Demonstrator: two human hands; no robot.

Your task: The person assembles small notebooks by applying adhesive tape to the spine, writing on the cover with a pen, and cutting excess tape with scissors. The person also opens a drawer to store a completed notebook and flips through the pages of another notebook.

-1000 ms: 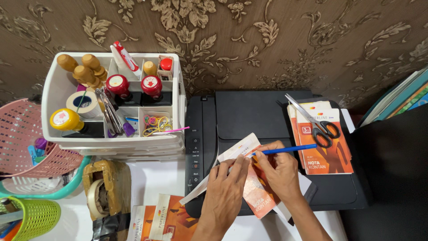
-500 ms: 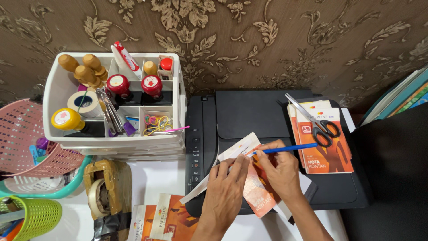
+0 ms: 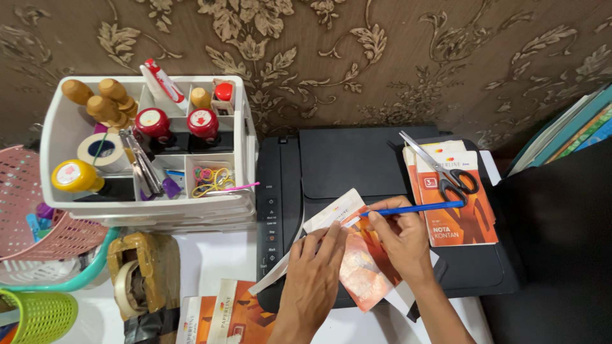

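On top of a black printer (image 3: 357, 159) lies an orange and white booklet (image 3: 360, 271) with a white slip (image 3: 331, 213) sticking out at its upper left. My left hand (image 3: 315, 267) presses flat on the booklet and slip. My right hand (image 3: 398, 239) holds a blue pen (image 3: 414, 207) with its tip at the booklet's upper edge. Both forearms come in from the bottom of the view.
Black-handled scissors (image 3: 443, 172) rest on orange receipt books (image 3: 456, 204) on the printer's right side. A white organiser (image 3: 54, 146) with stamps, tape and rubber bands stands at left. A tape dispenser (image 3: 137, 274), a pink basket (image 3: 32, 210), a green basket (image 3: 35, 315) and books (image 3: 564, 130) surround it.
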